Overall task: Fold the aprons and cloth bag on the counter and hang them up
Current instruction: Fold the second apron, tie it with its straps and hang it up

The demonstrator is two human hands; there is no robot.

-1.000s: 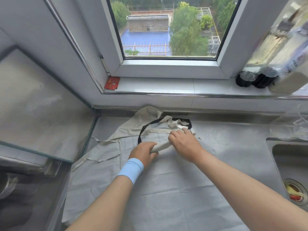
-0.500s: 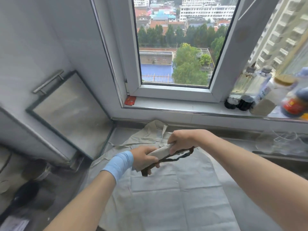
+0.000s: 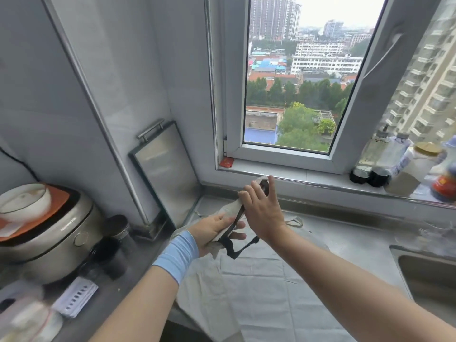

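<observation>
A rolled-up beige cloth bundle (image 3: 230, 210) with a black strap (image 3: 237, 249) is lifted above the counter, below the window sill. My left hand (image 3: 214, 230), with a blue wristband, grips its lower end from underneath. My right hand (image 3: 262, 209) holds the upper end, fingers spread along the roll and thumb behind it. The black strap dangles in a loop under my hands. A pale grey apron (image 3: 259, 292) lies spread flat on the counter beneath, with a tie loop (image 3: 294, 221) at its far edge.
A rice cooker (image 3: 47, 233) with a bowl on it stands at the left. A metal tray (image 3: 167, 174) leans against the wall corner. Bottles and jars (image 3: 404, 166) line the window sill at right. The sink (image 3: 429, 275) is at the right edge.
Both hands lifted the rolled cloth off the counter and tilted it more upright. My view rose, showing the window and the rice cooker.
</observation>
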